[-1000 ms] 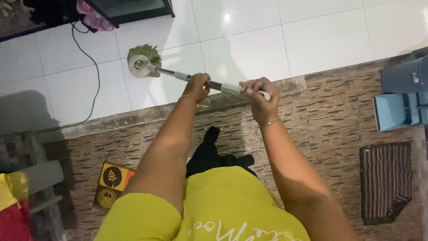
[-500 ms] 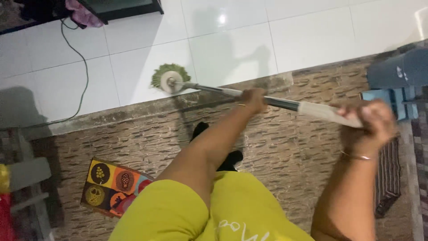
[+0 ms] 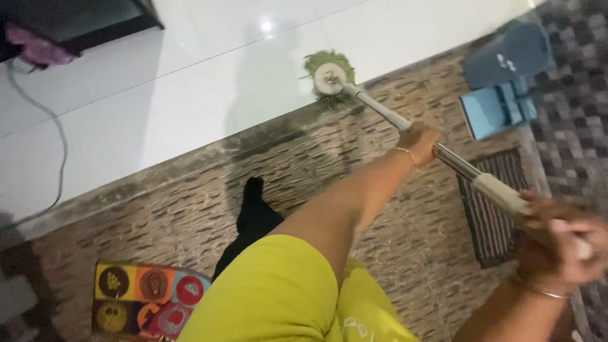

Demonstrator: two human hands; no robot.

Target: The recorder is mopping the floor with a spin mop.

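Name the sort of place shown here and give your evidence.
Probably a room in a home: glossy white floor tiles, a patterned doormat, a striped mat, and a mop held by both hands.

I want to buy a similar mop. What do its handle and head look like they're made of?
The mop handle looks like polished metal, shiny grey in the middle, with pale, matt sections, probably plastic, toward each end. The mop head has a fringe of green strands, likely microfibre or yarn, around a light round disc, seemingly plastic.

Your left hand (image 3: 419, 136) closed at full arm's reach; right hand (image 3: 557, 244) fisted near body, blurred, elbow bent.
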